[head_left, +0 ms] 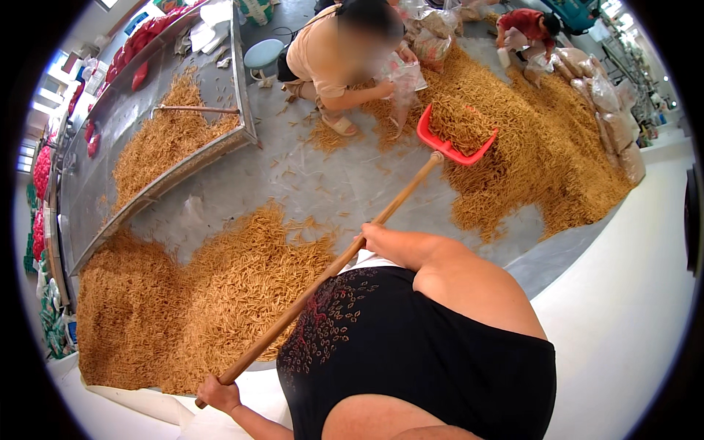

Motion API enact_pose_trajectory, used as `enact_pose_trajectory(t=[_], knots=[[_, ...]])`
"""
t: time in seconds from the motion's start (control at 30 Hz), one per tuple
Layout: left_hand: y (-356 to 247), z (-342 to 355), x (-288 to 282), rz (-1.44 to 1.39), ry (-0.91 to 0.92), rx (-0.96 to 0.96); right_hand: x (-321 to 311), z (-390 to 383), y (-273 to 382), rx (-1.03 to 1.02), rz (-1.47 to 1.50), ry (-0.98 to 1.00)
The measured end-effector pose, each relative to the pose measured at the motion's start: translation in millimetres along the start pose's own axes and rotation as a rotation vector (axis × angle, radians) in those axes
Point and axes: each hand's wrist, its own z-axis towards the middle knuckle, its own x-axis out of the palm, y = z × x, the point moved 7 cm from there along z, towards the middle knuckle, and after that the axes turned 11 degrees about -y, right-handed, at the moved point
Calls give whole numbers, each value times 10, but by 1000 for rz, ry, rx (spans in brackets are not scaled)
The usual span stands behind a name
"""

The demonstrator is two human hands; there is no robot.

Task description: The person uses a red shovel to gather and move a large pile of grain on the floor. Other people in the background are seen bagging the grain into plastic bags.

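Note:
A long wooden-handled shovel runs diagonally across my front. My left hand is closed round the handle's near end, at the lower left. Farther up the handle, my right hand grips it in front of my black top. The red scoop at the shovel's far end holds thin, tan, stick-like pieces and lies at the edge of a large heap of the same pieces. Part of the scoop's edge is hidden by them.
Another heap lies at the near left. Beyond it, a metal-edged tray holds more pieces and a stick. A co-worker bends over a clear bag beside a blue stool. Another person crouches by filled bags.

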Motion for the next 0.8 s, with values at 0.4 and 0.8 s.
enact_pose_trajectory(t=[0.4, 0.8], knots=[[525, -786, 518, -2, 68, -110, -43, -611, -142, -138, -78, -36], [1100, -1152, 1091, 87, 556, -240, 23, -1017, -339, -189, -279, -148]])
